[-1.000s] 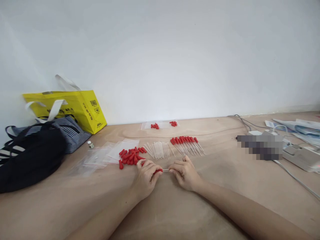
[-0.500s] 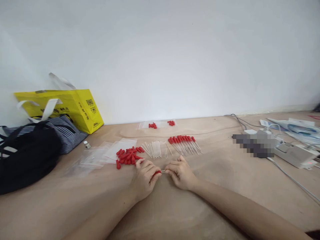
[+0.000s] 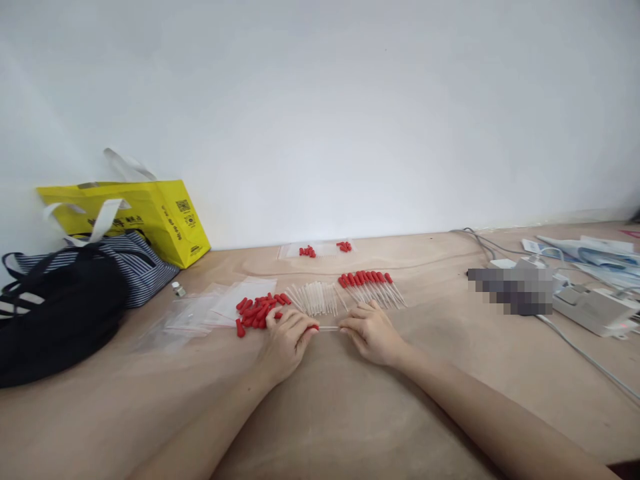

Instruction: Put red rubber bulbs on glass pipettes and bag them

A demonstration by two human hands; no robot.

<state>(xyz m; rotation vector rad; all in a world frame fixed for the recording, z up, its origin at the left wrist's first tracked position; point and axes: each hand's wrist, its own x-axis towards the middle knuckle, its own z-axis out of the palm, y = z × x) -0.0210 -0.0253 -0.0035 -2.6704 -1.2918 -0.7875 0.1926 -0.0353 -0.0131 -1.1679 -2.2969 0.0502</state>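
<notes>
My left hand (image 3: 286, 343) is closed on a red rubber bulb (image 3: 313, 327), whose end shows at the fingertips. A thin clear tube (image 3: 329, 328) runs from the bulb to my right hand (image 3: 373, 333), which pinches its other end. Just beyond my left hand lies a pile of loose red bulbs (image 3: 257, 311). Bare clear tubes (image 3: 320, 298) are spread in a row past the gap between my hands. Beyond my right hand, several tubes with red bulbs on their ends (image 3: 367, 279) lie side by side.
Clear plastic bags (image 3: 200, 310) and a small vial (image 3: 178, 289) lie left. A yellow bag (image 3: 175, 223), striped bag (image 3: 150, 270) and black bag (image 3: 70, 310) stand far left. Behind is a bag with red bulbs (image 3: 325, 249). Right are a white power strip (image 3: 593, 310) and cables.
My hands have moved slightly away from me and farther apart, with more of the tube showing between them. The view has shifted a little.
</notes>
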